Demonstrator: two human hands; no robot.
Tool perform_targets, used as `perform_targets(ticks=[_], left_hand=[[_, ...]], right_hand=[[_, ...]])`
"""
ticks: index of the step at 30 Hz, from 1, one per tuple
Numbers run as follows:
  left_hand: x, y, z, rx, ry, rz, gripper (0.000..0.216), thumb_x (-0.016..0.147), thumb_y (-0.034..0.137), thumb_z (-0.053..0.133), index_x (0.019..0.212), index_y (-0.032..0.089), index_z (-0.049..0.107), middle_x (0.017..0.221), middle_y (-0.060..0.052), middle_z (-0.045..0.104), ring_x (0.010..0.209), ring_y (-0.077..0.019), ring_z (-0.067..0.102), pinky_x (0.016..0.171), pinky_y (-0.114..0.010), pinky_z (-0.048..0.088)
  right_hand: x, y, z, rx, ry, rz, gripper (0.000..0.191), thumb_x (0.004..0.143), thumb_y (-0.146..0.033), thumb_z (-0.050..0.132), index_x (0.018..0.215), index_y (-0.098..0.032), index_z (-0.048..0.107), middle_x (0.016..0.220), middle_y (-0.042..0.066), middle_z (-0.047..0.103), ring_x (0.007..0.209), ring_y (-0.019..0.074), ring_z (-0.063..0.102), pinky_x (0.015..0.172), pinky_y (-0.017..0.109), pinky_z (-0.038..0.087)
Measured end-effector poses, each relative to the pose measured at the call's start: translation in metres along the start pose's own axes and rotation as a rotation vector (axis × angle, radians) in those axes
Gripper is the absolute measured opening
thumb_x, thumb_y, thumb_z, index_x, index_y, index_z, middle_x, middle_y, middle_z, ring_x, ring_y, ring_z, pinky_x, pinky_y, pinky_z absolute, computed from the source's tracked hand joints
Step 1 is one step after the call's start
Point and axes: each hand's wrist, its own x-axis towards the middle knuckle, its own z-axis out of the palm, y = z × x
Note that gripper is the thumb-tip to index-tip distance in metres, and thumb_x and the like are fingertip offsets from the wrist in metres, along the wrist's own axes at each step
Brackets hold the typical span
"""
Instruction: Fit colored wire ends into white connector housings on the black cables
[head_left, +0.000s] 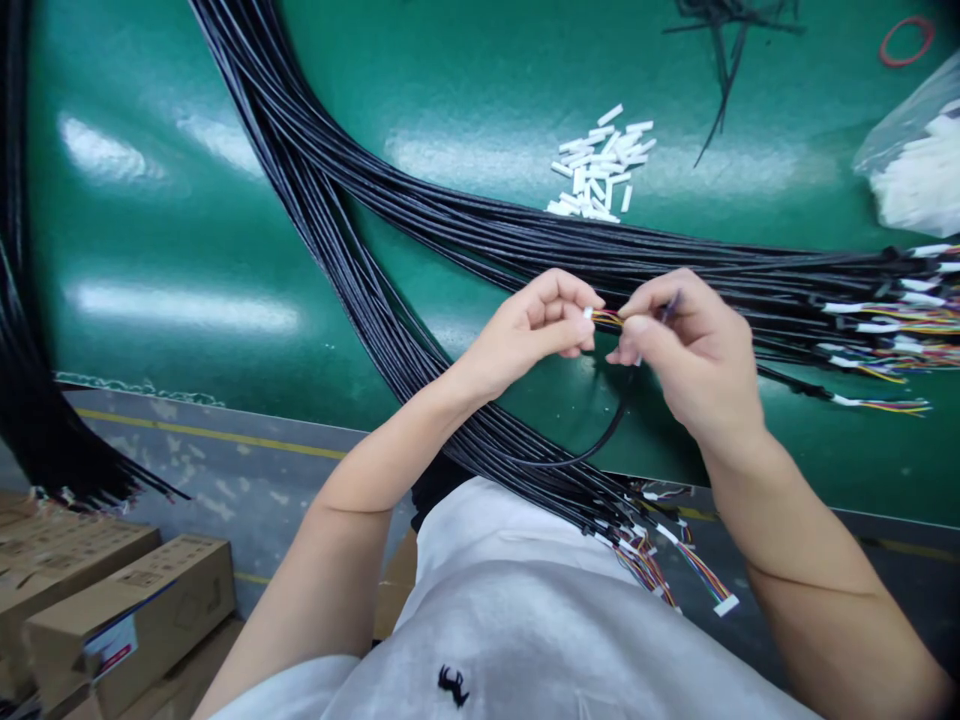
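Left hand point(529, 332) and right hand point(694, 350) fingers pinch the frail wires point(609, 318) of a limp, light cable point(611, 430); its sheath below the fingers looks sturdier to grip.

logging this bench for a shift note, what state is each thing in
left hand, grip shut on held cable
right hand, grip shut on held cable
held cable, looped, coloured ends bared
cable bundle, draped over green table edge
white connectors, loose heap
cardboard boxes, shut
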Motion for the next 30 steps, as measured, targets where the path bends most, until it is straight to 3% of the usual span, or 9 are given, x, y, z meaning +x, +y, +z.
perform_targets(ticks=[3, 6, 13, 21, 27, 30], left_hand=[[0.000, 0.000, -0.001, 0.008, 0.060, 0.031, 0.027, 0.087, 0.037, 0.079, 0.099, 0.019, 0.063, 0.075, 0.003, 0.065, 0.069, -0.0052, 0.060, 0.065, -0.016, 0.048], [0.000, 0.002, -0.001, 0.033, 0.092, 0.030, 0.024, 0.086, 0.034, 0.078, 0.097, 0.019, 0.063, 0.072, 0.004, 0.062, 0.065, -0.0053, 0.056, 0.062, -0.017, 0.045], [-0.001, 0.005, -0.002, 0.063, 0.140, -0.002, 0.020, 0.083, 0.031, 0.076, 0.094, 0.019, 0.064, 0.069, 0.004, 0.057, 0.061, -0.0061, 0.050, 0.058, -0.019, 0.040], [-0.001, 0.007, -0.001, 0.016, 0.152, 0.020, 0.014, 0.080, 0.024, 0.073, 0.090, 0.018, 0.065, 0.065, 0.005, 0.054, 0.058, -0.0054, 0.047, 0.057, -0.019, 0.038], [-0.001, 0.009, -0.001, -0.028, 0.196, 0.036, 0.014, 0.076, 0.026, 0.073, 0.083, 0.019, 0.063, 0.063, 0.005, 0.050, 0.057, -0.0060, 0.044, 0.055, -0.021, 0.034], [0.000, 0.007, -0.001, -0.013, 0.208, 0.023, 0.015, 0.075, 0.028, 0.072, 0.082, 0.020, 0.061, 0.063, 0.005, 0.049, 0.056, -0.0065, 0.042, 0.055, -0.022, 0.034]], right_hand=[[0.006, 0.003, -0.006, 0.323, -0.028, 0.234, 0.020, 0.094, -0.043, 0.069, 0.091, -0.024, 0.063, 0.077, -0.003, 0.060, 0.059, 0.0122, 0.066, 0.055, 0.027, 0.059], [0.009, 0.004, -0.008, 0.414, -0.027, 0.315, 0.028, 0.088, -0.050, 0.076, 0.093, -0.025, 0.066, 0.079, -0.004, 0.061, 0.060, 0.0116, 0.068, 0.055, 0.025, 0.062], [0.008, 0.007, -0.006, 0.370, -0.012, 0.264, 0.028, 0.091, -0.052, 0.074, 0.099, -0.026, 0.067, 0.082, -0.003, 0.065, 0.062, 0.0127, 0.072, 0.055, 0.024, 0.063], [0.007, 0.017, -0.006, 0.304, 0.013, 0.164, 0.019, 0.093, -0.042, 0.073, 0.105, -0.028, 0.068, 0.081, -0.003, 0.068, 0.064, 0.0140, 0.072, 0.056, 0.026, 0.064], [0.007, 0.007, -0.006, 0.345, -0.019, 0.224, 0.017, 0.089, -0.036, 0.074, 0.092, -0.025, 0.061, 0.082, -0.003, 0.066, 0.069, 0.0133, 0.070, 0.059, 0.025, 0.063], [0.008, 0.004, -0.005, 0.340, -0.049, 0.176, 0.019, 0.088, -0.038, 0.073, 0.088, -0.024, 0.059, 0.086, -0.001, 0.066, 0.075, 0.0146, 0.070, 0.061, 0.027, 0.063]])
